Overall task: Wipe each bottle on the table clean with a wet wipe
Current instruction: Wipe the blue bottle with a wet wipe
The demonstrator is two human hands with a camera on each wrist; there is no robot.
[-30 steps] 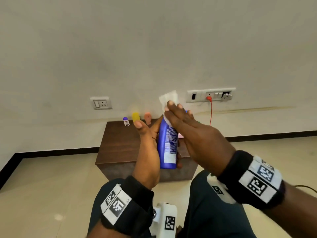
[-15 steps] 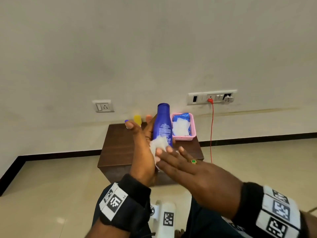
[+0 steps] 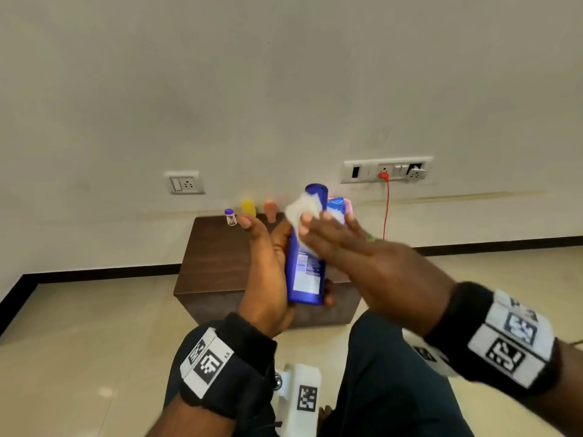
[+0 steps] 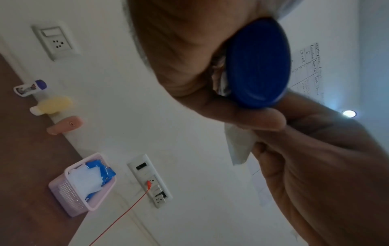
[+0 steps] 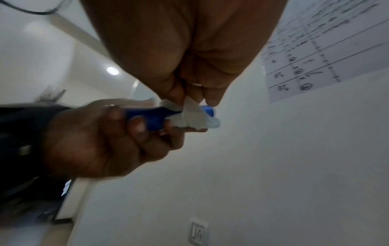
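Left hand [image 3: 268, 279] is wrapped around the blue bottle [image 3: 307, 266], held up over the bench [image 3: 214, 257]. Right hand [image 3: 356, 253], fingers straight, presses the wet wipe [image 3: 301, 209] near its cap. Only the left wrist cam shows the pink basket [image 4: 69, 196] of wipes properly; head view mostly hides it.

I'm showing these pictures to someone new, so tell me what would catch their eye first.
First the blue bottle, held up mid-frame in the left hand while the right hand presses a white wet wipe against its upper part. Behind it, three small bottles line the back edge of the dark wooden table, with a pink basket of wipes to their right.
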